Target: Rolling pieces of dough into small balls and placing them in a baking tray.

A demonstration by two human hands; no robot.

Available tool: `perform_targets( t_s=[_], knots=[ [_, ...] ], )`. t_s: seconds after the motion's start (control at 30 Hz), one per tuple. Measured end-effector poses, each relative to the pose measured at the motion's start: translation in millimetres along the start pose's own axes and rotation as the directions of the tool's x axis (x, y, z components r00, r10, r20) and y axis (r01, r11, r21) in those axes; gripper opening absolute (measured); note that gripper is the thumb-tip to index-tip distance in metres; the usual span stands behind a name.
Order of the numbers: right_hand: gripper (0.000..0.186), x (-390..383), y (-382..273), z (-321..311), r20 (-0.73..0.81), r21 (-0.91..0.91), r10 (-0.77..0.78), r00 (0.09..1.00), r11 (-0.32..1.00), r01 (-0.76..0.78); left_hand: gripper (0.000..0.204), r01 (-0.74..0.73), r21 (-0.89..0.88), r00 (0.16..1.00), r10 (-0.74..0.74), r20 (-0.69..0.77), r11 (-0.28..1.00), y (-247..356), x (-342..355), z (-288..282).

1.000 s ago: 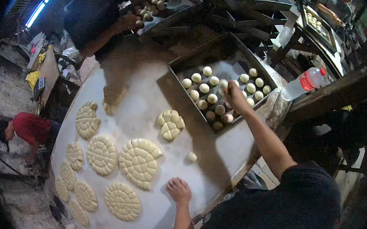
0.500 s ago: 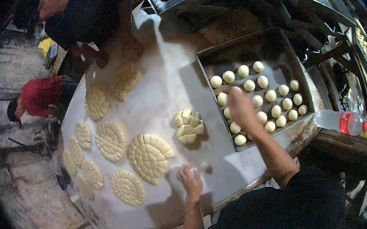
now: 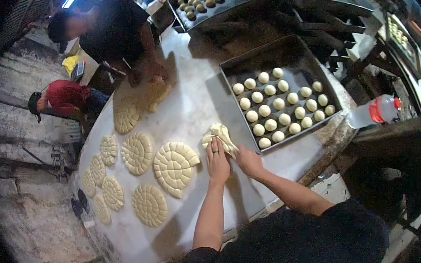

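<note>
A lump of pale dough with folds and cut pieces lies on the table, left of the big tray. My left hand, with a ring on one finger, rests on its near side, fingers stretched out over the dough. My right hand is closed at the dough's right edge, where a strip of it stretches toward the fingers; the fingertips are partly hidden. Just left of my left hand is a round flat dough disc scored into small pieces, with a section cut out.
Several scored dough discs cover the table's left side. Dough balls stand in rows in the deep metal tray; a bottle lies beside it. Another tray is at the back. Across the table a person handles dough; another wears red.
My right hand has left the tray and come to the dough lump. My left hand has moved forward from the bare table onto the lump. The view has shifted slightly.
</note>
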State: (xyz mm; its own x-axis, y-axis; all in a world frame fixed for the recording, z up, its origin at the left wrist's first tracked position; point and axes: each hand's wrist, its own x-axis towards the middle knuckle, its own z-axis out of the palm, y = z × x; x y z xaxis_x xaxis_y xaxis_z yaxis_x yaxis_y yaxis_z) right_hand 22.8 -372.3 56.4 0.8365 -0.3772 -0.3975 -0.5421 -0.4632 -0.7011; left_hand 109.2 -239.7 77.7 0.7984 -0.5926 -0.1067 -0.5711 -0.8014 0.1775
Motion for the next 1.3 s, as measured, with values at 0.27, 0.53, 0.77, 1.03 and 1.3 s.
perform_targets(
  t_s=[0.27, 0.53, 0.77, 1.03, 1.3],
  knots=[
    [0.04, -173.9, 111.4, -26.5, -0.239, 0.171, -0.025, 0.971, 0.983, 0.067, 0.058, -0.181, -0.351, 0.962, 0.091, -0.258, 0.919, 20.8, -73.4, 22.7],
    [0.05, -265.7, 61.4, 95.0, 0.056, 0.502, -0.086, 0.995, 0.864, 0.047, 0.042, 0.155, -0.746, 0.988, -0.097, 0.121, 0.648, 32.2, -327.9, 24.9],
    [0.043, -319.8, -0.4, 188.8, 0.268, 0.498, -0.276, 0.923, 0.86, 0.112, 0.038, 0.337, -0.822, 0.928, -0.307, 0.21, 0.459, -85.1, -432.5, 21.1],
    [0.043, -315.9, -37.9, 194.2, 0.246, 0.162, -0.402, 0.882, 0.914, 0.372, 0.043, 0.1, -0.984, 0.851, -0.525, 0.01, 0.144, -61.8, -432.4, 50.7],
    [0.044, -271.8, 50.8, 117.6, -0.014, -0.005, -0.385, 0.923, 0.923, 0.385, 0.049, 0.324, -0.739, 0.912, -0.403, 0.077, 0.591, -65.7, -385.8, 72.2]
  ],
)
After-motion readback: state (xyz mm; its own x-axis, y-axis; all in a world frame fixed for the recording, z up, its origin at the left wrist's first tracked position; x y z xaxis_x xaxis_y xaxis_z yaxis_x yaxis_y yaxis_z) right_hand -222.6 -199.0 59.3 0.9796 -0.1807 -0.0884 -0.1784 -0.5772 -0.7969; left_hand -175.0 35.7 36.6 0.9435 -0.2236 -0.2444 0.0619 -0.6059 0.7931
